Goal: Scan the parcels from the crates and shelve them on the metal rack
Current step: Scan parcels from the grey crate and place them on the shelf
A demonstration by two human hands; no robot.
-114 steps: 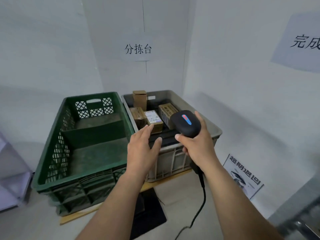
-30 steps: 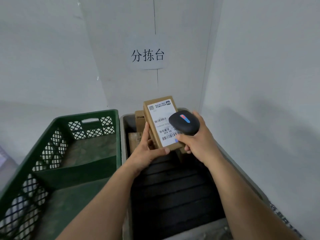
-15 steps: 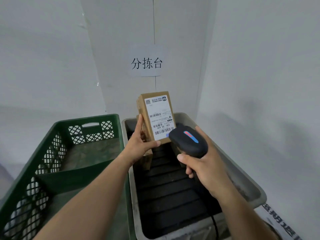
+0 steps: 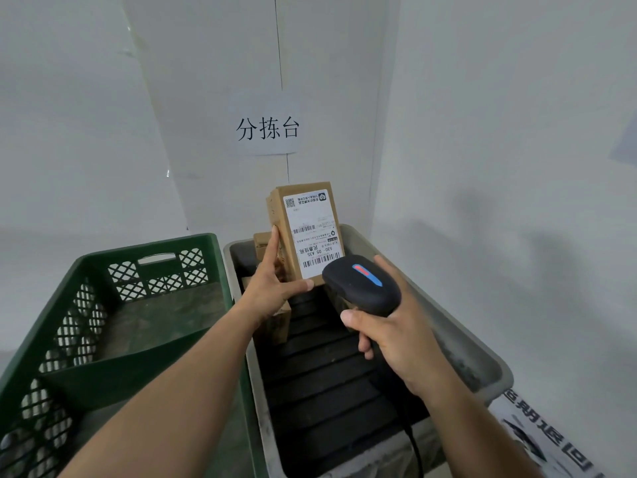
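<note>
Overhead, left hand (image 4: 272,291) fingers clamped on parcel (image 4: 303,232), right hand (image 4: 389,334) gripping scanner (image 4: 362,284), grey crate (image 4: 458,336) beneath, green crate (image 4: 144,257) beside.

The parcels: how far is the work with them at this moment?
Done: the green crate looks empty. In hand: the left hand holds one parcel upright, label facing the camera, above the grey crate; the right hand points the scanner at it. Left: more parcels remain in the grey crate, and no rack is in view, so shelving is not yet done.
</note>
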